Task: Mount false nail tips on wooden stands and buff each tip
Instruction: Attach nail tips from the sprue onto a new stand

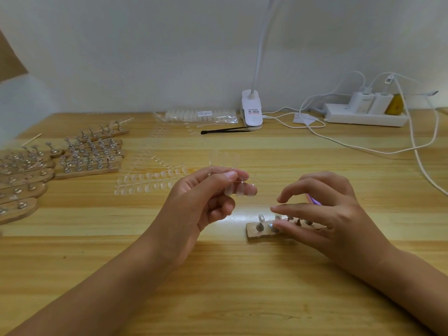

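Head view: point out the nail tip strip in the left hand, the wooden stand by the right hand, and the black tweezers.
nail tip strip [237,190], head view, on one clear tip.
wooden stand [253,233], head view, left end of its base.
black tweezers [225,130], head view, mid-length.

My left hand [203,197] is raised, thumb and forefinger pinching a strip of nail tips [238,190]. Right of it my right hand [322,209] hovers lower, fingers curved, forefinger above thumb.
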A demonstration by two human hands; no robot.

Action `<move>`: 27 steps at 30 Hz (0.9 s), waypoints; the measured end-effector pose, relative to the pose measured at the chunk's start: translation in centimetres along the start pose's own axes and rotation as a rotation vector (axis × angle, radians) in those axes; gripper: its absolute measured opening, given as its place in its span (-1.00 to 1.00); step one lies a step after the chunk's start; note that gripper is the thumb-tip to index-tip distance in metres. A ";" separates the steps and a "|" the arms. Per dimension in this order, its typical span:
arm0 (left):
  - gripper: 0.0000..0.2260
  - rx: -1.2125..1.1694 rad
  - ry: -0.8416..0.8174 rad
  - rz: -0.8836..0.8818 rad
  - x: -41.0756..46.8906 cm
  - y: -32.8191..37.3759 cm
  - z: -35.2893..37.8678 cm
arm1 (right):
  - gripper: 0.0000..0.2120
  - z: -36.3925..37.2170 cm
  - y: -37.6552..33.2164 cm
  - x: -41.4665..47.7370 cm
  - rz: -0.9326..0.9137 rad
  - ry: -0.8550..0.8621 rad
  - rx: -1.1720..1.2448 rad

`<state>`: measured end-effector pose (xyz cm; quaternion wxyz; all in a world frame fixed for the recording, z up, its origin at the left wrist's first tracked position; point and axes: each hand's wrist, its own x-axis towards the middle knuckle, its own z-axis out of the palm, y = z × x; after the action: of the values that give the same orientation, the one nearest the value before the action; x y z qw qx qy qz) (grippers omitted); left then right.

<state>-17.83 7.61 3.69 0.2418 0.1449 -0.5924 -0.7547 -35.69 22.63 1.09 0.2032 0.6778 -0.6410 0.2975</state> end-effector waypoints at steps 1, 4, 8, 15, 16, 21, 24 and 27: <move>-0.85 -0.001 -0.001 -0.001 0.0 0.0 0.0 | -0.75 0.0 0.0 0.0 -0.011 -0.005 -0.009; -0.86 0.007 -0.007 0.000 0.0 -0.1 0.0 | -0.75 0.0 0.0 0.1 -0.021 -0.012 -0.011; -0.81 0.040 -0.013 0.000 -0.1 -0.2 0.1 | -0.73 -0.1 -0.3 0.0 0.047 -0.040 0.039; -0.81 0.368 -0.117 0.129 -1.1 -0.5 1.1 | -0.73 -1.9 -1.8 1.1 0.453 0.090 0.580; -0.81 0.396 -0.125 0.129 -1.3 -0.6 1.4 | -0.74 -1.9 -2.1 1.2 0.455 0.094 0.603; -0.76 0.553 -0.096 0.139 -1.9 -1.3 2.2 | -0.85 -1.7 -2.6 1.1 0.327 0.105 0.504; -0.81 0.545 -0.097 0.087 -2.0 -1.2 2.2 | -0.89 -1.9 -2.2 0.9 0.000 0.144 0.141; -0.82 0.559 -0.099 0.091 -2.0 -1.0 2.3 | -0.89 -1.9 -2.0 0.5 -0.235 0.124 -0.053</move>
<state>-17.48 10.78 3.18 0.1970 0.1421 -0.7944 -0.5567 -33.95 23.72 3.05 0.2937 0.7228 -0.5511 0.2960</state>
